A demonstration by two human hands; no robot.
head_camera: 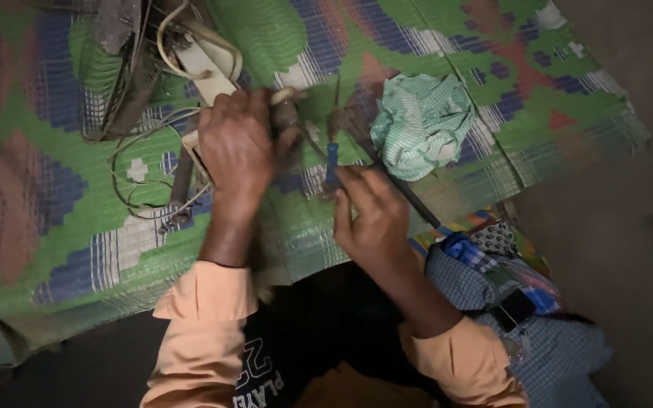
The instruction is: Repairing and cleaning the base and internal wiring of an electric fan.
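My right hand [372,215] is clamped on a blue-handled tool [332,162], tip pointing away from me. My left hand [237,147] is closed around a small dark part [287,121] above the woven mat [62,227]. Beyond: tangled wires [141,162], green checked cloth [421,125].

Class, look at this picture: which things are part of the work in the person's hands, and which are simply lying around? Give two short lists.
In hand:
left hand gripping a small brownish part
right hand holding a blue-handled tool

Lying about:
crumpled green checked cloth
loose wires
white power strip
woven mat
folded checked clothes
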